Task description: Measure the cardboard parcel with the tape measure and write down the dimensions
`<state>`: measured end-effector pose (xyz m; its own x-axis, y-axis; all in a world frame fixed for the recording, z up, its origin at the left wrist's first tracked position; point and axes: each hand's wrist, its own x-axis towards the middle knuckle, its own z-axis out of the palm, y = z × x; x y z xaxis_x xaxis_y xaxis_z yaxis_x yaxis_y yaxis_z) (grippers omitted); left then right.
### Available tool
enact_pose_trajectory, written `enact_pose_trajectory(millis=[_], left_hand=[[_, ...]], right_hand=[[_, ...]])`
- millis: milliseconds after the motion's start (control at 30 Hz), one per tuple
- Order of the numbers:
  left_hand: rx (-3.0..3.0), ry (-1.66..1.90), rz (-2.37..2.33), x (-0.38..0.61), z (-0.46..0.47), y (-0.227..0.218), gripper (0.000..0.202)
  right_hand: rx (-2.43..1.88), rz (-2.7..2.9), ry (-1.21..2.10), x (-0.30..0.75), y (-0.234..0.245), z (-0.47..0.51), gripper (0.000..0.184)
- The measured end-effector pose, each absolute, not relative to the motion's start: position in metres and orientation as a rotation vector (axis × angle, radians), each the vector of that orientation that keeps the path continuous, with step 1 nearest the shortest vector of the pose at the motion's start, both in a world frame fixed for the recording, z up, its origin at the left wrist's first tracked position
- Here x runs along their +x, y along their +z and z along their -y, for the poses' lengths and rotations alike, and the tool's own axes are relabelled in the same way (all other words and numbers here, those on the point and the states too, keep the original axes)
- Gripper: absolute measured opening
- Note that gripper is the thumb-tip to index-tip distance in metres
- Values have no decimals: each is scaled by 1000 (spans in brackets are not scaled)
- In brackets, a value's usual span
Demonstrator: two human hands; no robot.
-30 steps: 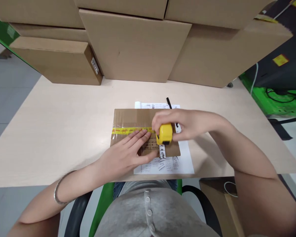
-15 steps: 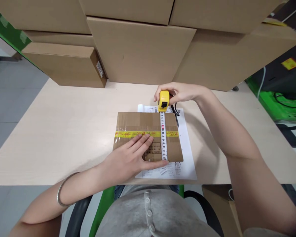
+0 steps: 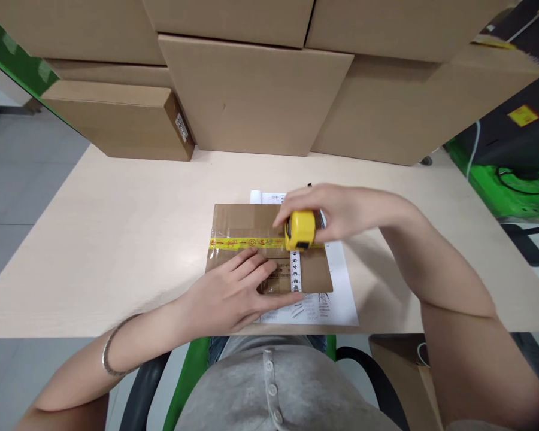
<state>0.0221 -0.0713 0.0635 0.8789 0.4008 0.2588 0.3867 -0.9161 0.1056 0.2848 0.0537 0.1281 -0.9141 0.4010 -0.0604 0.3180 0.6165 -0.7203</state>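
My right hand (image 3: 323, 209) grips a yellow tape measure (image 3: 302, 230) above a flat brown cardboard box (image 3: 236, 221). A short length of white blade (image 3: 295, 272) runs from the case to the box's near edge. My left hand (image 3: 238, 293) lies on the box with its fingers stretched out, the thumb at the blade's near end. Yellow printed packing tape (image 3: 229, 243) crosses the box, partly covered by the tape measure. Printed white paper (image 3: 341, 287) lies underneath the box.
Large cardboard boxes (image 3: 256, 96) stand stacked along the back of the pale table (image 3: 117, 239). A smaller carton (image 3: 117, 123) sits at the back left. Dark equipment and cables are at the right, and a chair armrest (image 3: 144, 383) is below the table edge.
My right hand has brought the tape measure case toward me over the box, and the exposed blade is shorter. My left hand has stayed almost in place on the box.
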Motion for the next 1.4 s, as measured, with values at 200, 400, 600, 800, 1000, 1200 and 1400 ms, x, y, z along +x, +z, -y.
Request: enact_pose_trajectory(millis=[200, 400, 600, 800, 1000, 1200, 1400], left_hand=[[2683, 905, -427, 8, 74, 65, 32], [1536, 1318, -1473, -18, 43, 35, 37], [1175, 785, -1220, -20, 19, 10, 79], [1455, 998, -988, -38, 14, 5, 80], [1937, 1182, -778, -39, 10, 12, 119], [2083, 1280, -648, -38, 8, -15, 139], [1842, 1402, -639, -35, 16, -33, 152]], right_hand=[[-638, 2652, 1341, 310, 116, 18, 33], [-1231, 1844, 1376, 349, 91, 30, 27], [-1338, 1518, 1464, 350, 68, 42, 29], [-1245, 1556, 1335, 358, 93, 72, 27], [-1110, 1742, 1194, 382, 102, 72, 26], [-1131, 1745, 819, 350, 126, 54, 39], [-924, 2324, 761, 255, 152, 18, 47]])
